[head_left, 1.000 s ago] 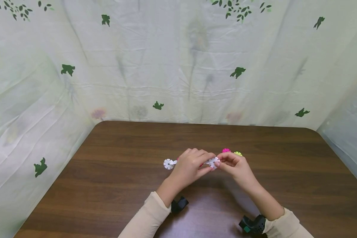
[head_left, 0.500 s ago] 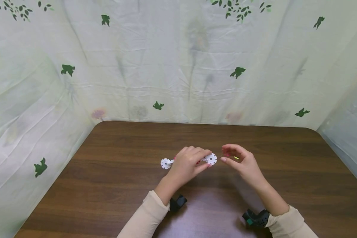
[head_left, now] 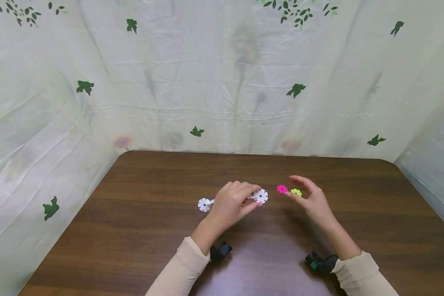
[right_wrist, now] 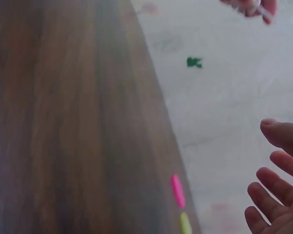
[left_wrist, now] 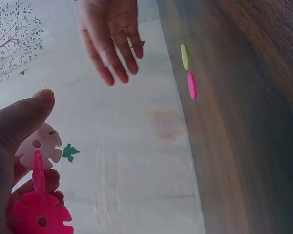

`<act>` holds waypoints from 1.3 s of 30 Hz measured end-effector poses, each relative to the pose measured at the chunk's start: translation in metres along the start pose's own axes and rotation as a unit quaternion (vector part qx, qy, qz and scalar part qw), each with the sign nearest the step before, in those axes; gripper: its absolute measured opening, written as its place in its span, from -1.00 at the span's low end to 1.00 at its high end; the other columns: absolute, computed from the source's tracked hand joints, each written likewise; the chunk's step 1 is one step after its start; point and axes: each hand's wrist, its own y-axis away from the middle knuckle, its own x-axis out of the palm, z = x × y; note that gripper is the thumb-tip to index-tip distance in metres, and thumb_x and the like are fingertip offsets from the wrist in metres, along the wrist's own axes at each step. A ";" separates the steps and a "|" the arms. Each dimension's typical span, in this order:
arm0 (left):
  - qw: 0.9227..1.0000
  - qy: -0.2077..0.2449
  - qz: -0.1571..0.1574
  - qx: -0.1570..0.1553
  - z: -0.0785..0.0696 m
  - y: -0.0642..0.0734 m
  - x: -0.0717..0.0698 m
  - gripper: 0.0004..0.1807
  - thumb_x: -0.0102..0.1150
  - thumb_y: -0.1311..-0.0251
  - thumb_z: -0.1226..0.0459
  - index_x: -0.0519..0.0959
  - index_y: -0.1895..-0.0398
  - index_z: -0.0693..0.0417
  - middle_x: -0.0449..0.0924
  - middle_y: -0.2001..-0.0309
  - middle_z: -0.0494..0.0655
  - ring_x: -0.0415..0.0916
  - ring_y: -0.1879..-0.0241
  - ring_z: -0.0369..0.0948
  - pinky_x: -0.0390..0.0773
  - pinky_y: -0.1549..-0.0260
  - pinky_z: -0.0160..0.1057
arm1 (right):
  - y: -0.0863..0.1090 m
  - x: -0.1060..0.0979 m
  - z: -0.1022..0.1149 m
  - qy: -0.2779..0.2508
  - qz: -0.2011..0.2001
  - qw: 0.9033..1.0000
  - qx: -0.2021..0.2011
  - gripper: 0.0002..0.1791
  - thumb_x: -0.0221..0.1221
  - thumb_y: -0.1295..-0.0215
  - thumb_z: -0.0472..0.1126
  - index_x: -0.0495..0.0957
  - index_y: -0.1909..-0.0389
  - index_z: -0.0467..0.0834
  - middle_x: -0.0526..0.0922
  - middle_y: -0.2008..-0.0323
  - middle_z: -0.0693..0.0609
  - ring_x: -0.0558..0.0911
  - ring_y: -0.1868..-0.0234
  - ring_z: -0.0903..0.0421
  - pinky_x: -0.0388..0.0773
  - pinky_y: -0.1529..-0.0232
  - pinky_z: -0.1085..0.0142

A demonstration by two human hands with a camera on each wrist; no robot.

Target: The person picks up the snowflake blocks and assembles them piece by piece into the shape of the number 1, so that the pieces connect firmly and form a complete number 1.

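My left hand (head_left: 228, 209) grips a chain of interlocking notched discs above the table. One white disc (head_left: 261, 196) sticks out past its fingertips, and another white disc (head_left: 204, 204) shows at the chain's far left end. The left wrist view has a pink disc (left_wrist: 41, 214) joined in the same chain; the palm and fingers hide the rest. With fingers spread and nothing between them, my right hand (head_left: 316, 203) hovers beside a loose pink disc (head_left: 281, 189) and a yellow-green disc (head_left: 296, 192). Those two discs lie flat, side by side.
The brown wooden table (head_left: 151, 185) has rounded far corners. A pale curtain (head_left: 222, 82) with green leaf and bird prints hangs behind and around it. Black wrist cameras (head_left: 220, 251) sit under both sleeves.
My right hand has let go of the white disc at the chain's right end and moved right, uncovering the loose discs. The left hand has shifted slightly left with the chain.
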 end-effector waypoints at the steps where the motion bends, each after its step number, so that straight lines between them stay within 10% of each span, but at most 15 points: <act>1: 1.000 -0.001 -0.001 0.001 0.000 0.000 0.000 -0.67 0.35 0.09 0.18 0.58 0.20 0.05 0.57 0.32 -0.25 0.40 0.44 -0.31 0.35 0.38 -0.38 | 0.000 -0.001 -0.003 0.004 0.000 1.000 0.000 -0.49 0.27 -0.05 -0.30 0.39 -0.05 -0.32 0.46 -0.01 -0.20 0.42 -0.04 -0.11 0.39 0.02 0.29; 6: 1.000 -0.004 -0.003 0.001 0.001 0.000 0.001 -0.67 0.36 0.09 0.18 0.58 0.22 0.05 0.57 0.34 -0.26 0.40 0.45 -0.31 0.35 0.40 -0.39 | -0.001 -0.004 -0.020 0.029 0.004 0.999 0.015 -0.46 0.28 -0.03 -0.29 0.37 -0.06 -0.35 0.42 -0.03 -0.24 0.38 -0.09 -0.16 0.27 -0.04 -0.02; 22: 1.000 -0.002 -0.002 -0.003 0.000 0.000 0.000 -0.67 0.36 0.10 0.18 0.59 0.22 0.06 0.58 0.34 -0.24 0.39 0.46 -0.32 0.35 0.40 -0.39 | 0.000 -0.012 -0.054 0.086 0.034 0.993 0.072 -0.44 0.25 -0.10 -0.23 0.33 -0.09 -0.38 0.36 -0.02 -0.31 0.36 -0.04 -0.19 0.25 -0.05 -0.02; 39: 1.000 -0.007 -0.002 -0.007 0.000 -0.001 0.000 -0.65 0.36 0.09 0.16 0.57 0.20 0.08 0.55 0.39 -0.24 0.37 0.46 -0.31 0.34 0.41 -0.38 | 0.000 -0.010 -0.057 0.177 0.058 0.981 0.047 -0.66 0.21 -0.13 -0.29 0.45 0.11 -0.39 0.34 -0.01 -0.33 0.33 -0.03 -0.23 0.26 0.00 -0.07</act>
